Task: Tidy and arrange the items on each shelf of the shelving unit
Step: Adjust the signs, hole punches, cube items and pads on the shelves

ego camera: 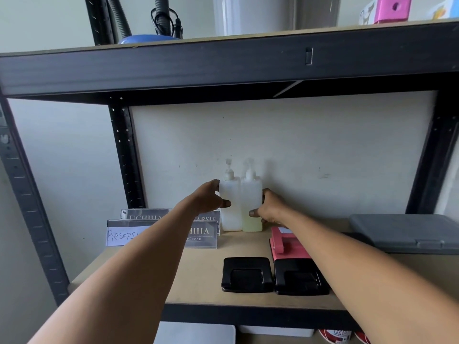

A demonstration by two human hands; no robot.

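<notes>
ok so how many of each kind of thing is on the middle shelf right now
pump bottles: 2, the left bottle held by the left hand, the right bottle held by the right hand
acrylic name signs: 4
black hole punches: 2
red hole punch: 1
grey lidded box: 1
total: 10

A pale wall (pixel 273 135) stands behind everything, with a few small dark marks on it. The same wall (pixel 62 150) shows on the left side too. Up high there is a grey bendy hose (pixel 116 18) (its top is cut off) near a black cord (pixel 165 19).
</notes>
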